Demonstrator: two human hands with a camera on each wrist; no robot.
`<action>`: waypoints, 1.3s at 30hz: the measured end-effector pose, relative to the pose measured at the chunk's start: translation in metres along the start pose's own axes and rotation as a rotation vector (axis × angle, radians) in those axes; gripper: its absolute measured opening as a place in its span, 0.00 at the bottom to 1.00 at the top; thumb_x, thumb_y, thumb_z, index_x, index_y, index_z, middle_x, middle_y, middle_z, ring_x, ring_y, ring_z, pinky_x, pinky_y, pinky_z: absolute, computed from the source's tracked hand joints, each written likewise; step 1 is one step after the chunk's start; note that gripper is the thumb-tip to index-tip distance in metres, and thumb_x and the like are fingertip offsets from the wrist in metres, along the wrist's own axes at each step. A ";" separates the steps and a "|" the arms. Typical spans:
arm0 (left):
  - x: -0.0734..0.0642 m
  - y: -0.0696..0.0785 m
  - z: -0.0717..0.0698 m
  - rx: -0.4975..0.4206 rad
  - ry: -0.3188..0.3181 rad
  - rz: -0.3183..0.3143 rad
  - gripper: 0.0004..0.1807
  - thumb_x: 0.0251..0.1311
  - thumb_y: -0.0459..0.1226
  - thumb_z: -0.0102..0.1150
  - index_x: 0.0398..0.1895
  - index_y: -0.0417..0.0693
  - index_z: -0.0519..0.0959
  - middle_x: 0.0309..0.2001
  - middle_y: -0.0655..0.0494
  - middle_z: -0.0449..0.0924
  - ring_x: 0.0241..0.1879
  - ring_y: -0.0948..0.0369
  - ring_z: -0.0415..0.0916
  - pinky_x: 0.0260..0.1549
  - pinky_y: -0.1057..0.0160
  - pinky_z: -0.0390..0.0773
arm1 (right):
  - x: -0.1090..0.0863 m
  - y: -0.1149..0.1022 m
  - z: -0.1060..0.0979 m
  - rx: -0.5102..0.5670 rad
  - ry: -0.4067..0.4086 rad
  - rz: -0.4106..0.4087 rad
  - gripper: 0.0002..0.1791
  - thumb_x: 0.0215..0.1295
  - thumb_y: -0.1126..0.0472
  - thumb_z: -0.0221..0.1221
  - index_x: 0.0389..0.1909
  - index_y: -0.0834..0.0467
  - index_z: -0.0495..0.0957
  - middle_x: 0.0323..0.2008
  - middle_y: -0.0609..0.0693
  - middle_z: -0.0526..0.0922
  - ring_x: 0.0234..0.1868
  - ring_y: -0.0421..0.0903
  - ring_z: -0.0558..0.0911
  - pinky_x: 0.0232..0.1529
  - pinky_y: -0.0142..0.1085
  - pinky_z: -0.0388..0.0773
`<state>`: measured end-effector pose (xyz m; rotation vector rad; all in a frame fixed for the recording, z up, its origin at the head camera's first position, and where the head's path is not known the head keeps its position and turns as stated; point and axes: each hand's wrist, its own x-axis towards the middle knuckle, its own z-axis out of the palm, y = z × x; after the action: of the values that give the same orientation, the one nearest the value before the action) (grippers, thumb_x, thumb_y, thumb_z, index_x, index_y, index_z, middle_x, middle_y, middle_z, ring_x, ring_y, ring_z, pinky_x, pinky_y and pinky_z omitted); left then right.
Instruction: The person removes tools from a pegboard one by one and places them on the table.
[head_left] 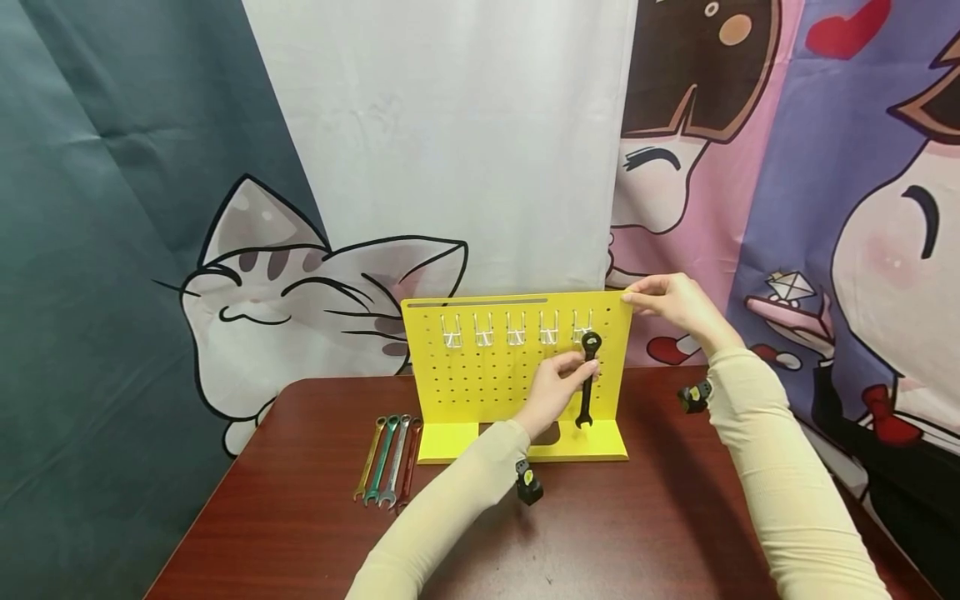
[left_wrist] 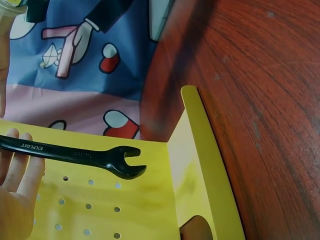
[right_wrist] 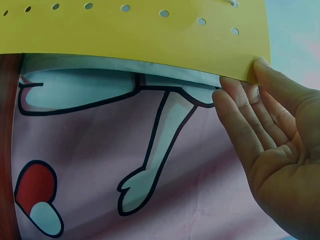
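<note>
A yellow pegboard (head_left: 495,400) with a row of several wire hooks (head_left: 516,329) stands upright on the table. My left hand (head_left: 553,388) holds a black combination wrench (head_left: 587,400) upright in front of the board's right side, its ring end at the rightmost hook. In the left wrist view the fingers lie along the handle of the wrench (left_wrist: 75,154), with its open jaw pointing toward the board's base. My right hand (head_left: 678,307) pinches the board's upper right corner. The right wrist view shows the thumb (right_wrist: 265,70) on the front face and the other fingers behind.
Left of the board, several wrenches lie side by side on the brown table (head_left: 300,467): a gold one (head_left: 369,462), a green one (head_left: 381,460), a silver one (head_left: 395,462) and a red one (head_left: 410,458). A printed cartoon curtain (head_left: 480,150) hangs behind the table.
</note>
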<state>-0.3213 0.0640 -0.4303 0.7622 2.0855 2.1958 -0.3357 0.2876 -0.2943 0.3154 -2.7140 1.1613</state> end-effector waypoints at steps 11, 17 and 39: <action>-0.010 0.008 0.003 0.008 -0.038 0.010 0.21 0.68 0.45 0.64 0.53 0.36 0.83 0.39 0.57 0.88 0.42 0.65 0.84 0.45 0.65 0.82 | 0.002 -0.001 0.002 0.001 -0.016 -0.006 0.25 0.68 0.48 0.65 0.54 0.65 0.81 0.48 0.63 0.86 0.39 0.43 0.87 0.44 0.37 0.84; -0.013 0.013 -0.001 -0.012 -0.056 0.022 0.20 0.69 0.42 0.63 0.53 0.34 0.83 0.42 0.50 0.88 0.42 0.65 0.84 0.46 0.65 0.83 | 0.002 0.000 0.002 0.017 -0.021 -0.008 0.25 0.68 0.49 0.65 0.54 0.66 0.81 0.48 0.64 0.86 0.36 0.39 0.86 0.37 0.25 0.80; -0.038 0.066 -0.095 0.140 0.026 0.066 0.18 0.70 0.41 0.62 0.53 0.35 0.83 0.45 0.39 0.86 0.46 0.53 0.84 0.44 0.59 0.85 | 0.002 -0.003 -0.001 0.002 -0.037 0.011 0.26 0.68 0.48 0.65 0.55 0.66 0.80 0.49 0.63 0.85 0.37 0.38 0.86 0.42 0.31 0.82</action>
<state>-0.3005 -0.0447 -0.3796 0.8283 2.2786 2.1206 -0.3368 0.2859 -0.2913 0.3259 -2.7498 1.1721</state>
